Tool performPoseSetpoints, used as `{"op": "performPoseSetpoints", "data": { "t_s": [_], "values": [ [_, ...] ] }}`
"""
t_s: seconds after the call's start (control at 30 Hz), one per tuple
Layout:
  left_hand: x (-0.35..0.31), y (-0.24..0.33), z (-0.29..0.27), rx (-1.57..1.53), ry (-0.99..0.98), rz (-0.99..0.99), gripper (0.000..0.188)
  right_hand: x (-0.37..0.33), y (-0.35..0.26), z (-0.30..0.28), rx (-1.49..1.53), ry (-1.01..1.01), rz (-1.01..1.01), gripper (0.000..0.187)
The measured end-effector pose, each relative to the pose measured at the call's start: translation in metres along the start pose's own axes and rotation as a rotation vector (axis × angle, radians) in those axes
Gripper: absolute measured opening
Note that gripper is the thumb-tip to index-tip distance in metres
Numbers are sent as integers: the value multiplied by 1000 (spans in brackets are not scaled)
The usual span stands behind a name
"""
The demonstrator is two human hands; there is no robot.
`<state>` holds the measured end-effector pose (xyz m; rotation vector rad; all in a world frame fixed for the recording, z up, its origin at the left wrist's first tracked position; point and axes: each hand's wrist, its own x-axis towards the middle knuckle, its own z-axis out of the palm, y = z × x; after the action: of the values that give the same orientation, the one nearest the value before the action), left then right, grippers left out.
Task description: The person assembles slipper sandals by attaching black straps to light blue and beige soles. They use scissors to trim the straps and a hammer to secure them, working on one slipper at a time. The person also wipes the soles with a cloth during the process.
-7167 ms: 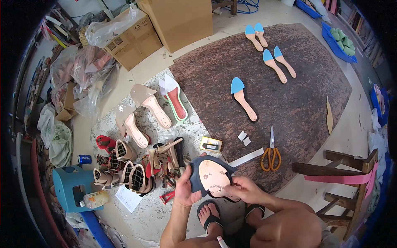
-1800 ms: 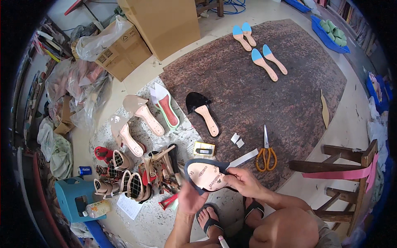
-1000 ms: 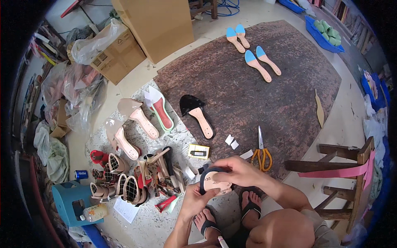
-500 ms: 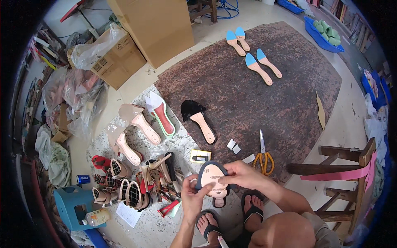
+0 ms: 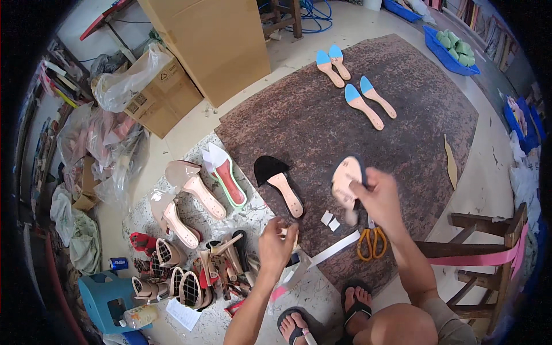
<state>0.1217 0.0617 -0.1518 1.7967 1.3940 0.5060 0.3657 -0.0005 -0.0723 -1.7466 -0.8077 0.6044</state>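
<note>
My right hand [image 5: 379, 198] grips a pale shoe insole [image 5: 347, 172] with a dark edge, held up over the brown mat and blurred by motion. My left hand [image 5: 277, 244] is closed low over the spot where the mat meets the speckled board. A small pale bit shows at its fingertips, too little to name. Scissors [image 5: 372, 244] with orange handles lie just below my right hand. Small white scraps [image 5: 329, 220] and a white strip [image 5: 336, 248] rest on the mat between my hands. Farther up lies a black-topped insole [image 5: 282, 184].
On the brown mat [image 5: 414, 149] lie several blue-tipped insoles [image 5: 362, 106]. To the left are beige sandals [image 5: 201, 192], a green-edged insole [image 5: 230, 181], a heap of tools [image 5: 227, 259] and a blue stool [image 5: 95, 293]. A wooden chair [image 5: 489, 241] stands right; cardboard boxes [image 5: 207, 46] stand behind.
The insole has gone from both hands to my right hand alone and moved up and right. My left hand has let go of it and reached upward over the small yellow-and-white box.
</note>
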Motion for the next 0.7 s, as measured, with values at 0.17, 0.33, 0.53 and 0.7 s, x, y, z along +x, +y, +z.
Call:
{"op": "performPoseSetpoints", "data": {
  "t_s": [0.17, 0.33, 0.53, 0.7],
  "values": [
    [65, -3, 48, 237, 131, 22, 60, 61, 23, 22, -685, 197, -195, 11],
    [93, -16, 74, 208, 167, -3, 57, 102, 83, 69, -740, 164, -210, 15],
    [84, -13, 63, -236, 125, -248, 55, 92, 100, 110, -378, 6, -148, 55],
    [19, -4, 12, -703, -196, -393, 61, 75, 67, 99, 106, -363, 72, 67]
  ]
}}
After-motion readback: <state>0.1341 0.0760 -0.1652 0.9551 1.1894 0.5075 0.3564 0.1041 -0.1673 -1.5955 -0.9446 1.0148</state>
